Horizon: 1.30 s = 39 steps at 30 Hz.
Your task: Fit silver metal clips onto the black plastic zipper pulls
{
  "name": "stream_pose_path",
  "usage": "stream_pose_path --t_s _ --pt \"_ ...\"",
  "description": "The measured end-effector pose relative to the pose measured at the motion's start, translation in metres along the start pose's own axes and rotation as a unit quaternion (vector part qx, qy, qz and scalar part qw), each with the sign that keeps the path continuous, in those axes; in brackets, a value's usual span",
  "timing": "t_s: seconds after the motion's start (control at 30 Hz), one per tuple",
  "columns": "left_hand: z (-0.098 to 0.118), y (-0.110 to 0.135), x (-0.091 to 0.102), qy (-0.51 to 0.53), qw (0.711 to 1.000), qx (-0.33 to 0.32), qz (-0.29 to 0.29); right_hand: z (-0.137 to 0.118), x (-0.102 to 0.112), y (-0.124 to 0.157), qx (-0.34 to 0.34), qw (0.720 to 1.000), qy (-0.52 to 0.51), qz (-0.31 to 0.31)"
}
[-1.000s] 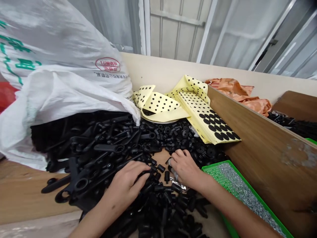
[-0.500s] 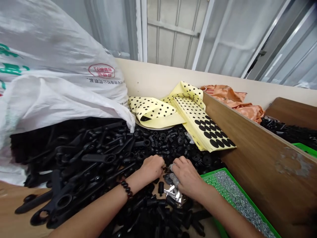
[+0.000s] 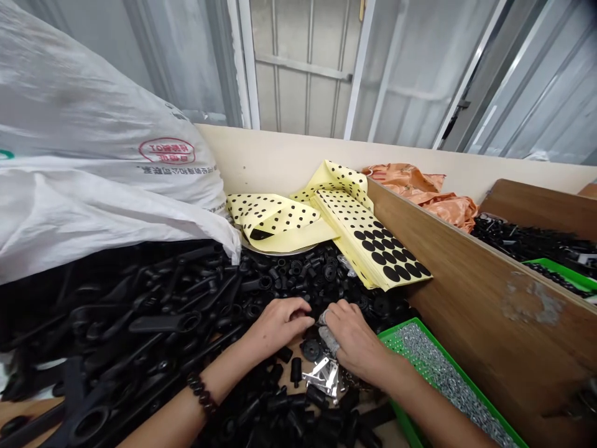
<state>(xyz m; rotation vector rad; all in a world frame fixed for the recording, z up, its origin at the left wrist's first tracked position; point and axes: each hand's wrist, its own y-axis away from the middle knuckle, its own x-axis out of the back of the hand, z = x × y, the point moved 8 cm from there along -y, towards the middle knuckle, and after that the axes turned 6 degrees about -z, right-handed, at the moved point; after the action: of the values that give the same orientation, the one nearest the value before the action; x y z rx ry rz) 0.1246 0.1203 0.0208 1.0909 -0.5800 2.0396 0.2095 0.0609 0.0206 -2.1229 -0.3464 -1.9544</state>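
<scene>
From my remote seat I'm looking down through the head camera at both hands, close together just below the middle of the view, working at the edge of a heap of black moulded parts (image 3: 289,274). The left hand (image 3: 280,325) is palm down and half closed, its fingers curled against the heap, and I can't tell whether it has hold of anything. A dark beaded bracelet (image 3: 201,393) sits on that wrist. The right hand (image 3: 357,341) is just beside it, not touching it, with its fingers curled inward and a small grey piece (image 3: 329,340) pinched at the thumb side; it's too small for me to identify. Right below the hands, at 6 o'clock, lie shiny metal brackets (image 3: 323,377), a round black part (image 3: 310,350) and a short black cylinder (image 3: 295,371). At 9 o'clock are long black handles with ring ends (image 3: 163,322). A white woven sack (image 3: 79,205) slumps against the heap at 10 o'clock. At 12 o'clock, yellow sheets of black adhesive dots (image 3: 340,214) lie partly on a metal disc (image 3: 275,250). An orange bag (image 3: 424,196) sits at 1 o'clock, behind a wooden divider (image 3: 471,292). At 4 o'clock, a green tray of small metal rings (image 3: 433,379) rests against that divider.
</scene>
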Motion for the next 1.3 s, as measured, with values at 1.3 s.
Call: stream_pose_path --t_s 1.3 --pt "0.032 0.086 -0.029 0.673 0.721 0.14 0.085 -0.043 0.029 0.048 0.039 0.987 -0.155 0.018"
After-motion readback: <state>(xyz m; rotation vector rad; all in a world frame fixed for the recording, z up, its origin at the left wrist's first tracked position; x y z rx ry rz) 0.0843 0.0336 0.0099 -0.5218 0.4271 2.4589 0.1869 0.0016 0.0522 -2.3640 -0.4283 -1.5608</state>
